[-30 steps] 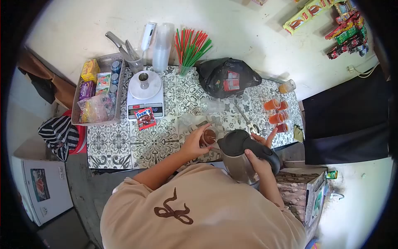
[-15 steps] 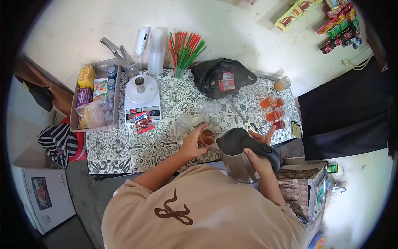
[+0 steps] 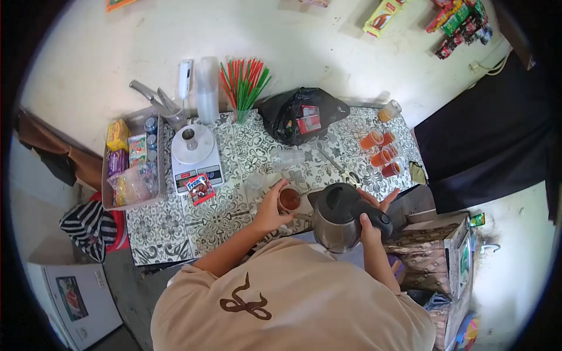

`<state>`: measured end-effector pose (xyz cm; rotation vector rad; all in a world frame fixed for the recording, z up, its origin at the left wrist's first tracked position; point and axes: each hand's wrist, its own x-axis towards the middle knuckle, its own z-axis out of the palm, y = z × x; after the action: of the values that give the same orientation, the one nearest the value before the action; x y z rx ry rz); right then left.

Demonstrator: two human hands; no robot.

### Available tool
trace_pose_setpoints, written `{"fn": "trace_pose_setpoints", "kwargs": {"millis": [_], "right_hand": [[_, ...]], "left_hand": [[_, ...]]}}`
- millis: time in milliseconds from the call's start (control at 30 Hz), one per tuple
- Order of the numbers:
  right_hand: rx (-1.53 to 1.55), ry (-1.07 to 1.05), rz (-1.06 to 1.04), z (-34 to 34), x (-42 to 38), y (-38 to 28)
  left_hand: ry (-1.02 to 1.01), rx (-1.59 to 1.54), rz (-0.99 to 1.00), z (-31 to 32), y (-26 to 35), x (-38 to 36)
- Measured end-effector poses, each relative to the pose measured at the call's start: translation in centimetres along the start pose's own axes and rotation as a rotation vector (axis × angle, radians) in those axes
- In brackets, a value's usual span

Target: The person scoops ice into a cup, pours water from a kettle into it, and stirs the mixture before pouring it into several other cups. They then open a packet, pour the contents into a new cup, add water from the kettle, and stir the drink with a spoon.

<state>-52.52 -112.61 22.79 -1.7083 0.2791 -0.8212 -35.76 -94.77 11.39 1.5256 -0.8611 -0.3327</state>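
My left hand [image 3: 271, 212] is wrapped round a clear plastic cup [image 3: 289, 200] with reddish-brown liquid in it, near the table's front edge. Just right of the cup is an electric kettle [image 3: 335, 229] with a steel body and black lid, its spout pointing toward the cup. No stream shows between spout and cup. My right hand [image 3: 371, 227] grips the kettle's black handle, thumb on top and some fingers stretched out beyond it. Beyond the cup, a clear empty-looking plastic cup [image 3: 288, 158] lies on the patterned tabletop [image 3: 231, 228].
Several cups of orange-red drink [image 3: 383, 157] stand at the right, near scissors [image 3: 350, 177] and a jar [image 3: 389, 111]. A black plastic bag [image 3: 281, 120], straws [image 3: 244, 88], stacked cups [image 3: 206, 90], a kitchen scale [image 3: 199, 172], a red sachet [image 3: 200, 188] and a packet-filled bin [image 3: 105, 181] line the back and left.
A thin stream ran from the kettle spout to the cup earlier; now none is visible. The kettle has tipped back more upright. The camera view has shifted and turned slightly.
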Motion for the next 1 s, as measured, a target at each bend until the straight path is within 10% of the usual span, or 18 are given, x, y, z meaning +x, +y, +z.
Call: {"fn": "trace_pose_setpoints", "kwargs": {"millis": [533, 1000], "right_hand": [[0.116, 0.543, -0.126, -1.9, 0.8, 10.7], [-0.526, 0.306, 0.065, 2.9, 5.7, 18.8]], "left_hand": [[-0.002, 0.009, 0.036, 1.7, -1.1, 0.3], [-0.161, -0.2, 0.017, 2.9, -1.9, 0.8]]}}
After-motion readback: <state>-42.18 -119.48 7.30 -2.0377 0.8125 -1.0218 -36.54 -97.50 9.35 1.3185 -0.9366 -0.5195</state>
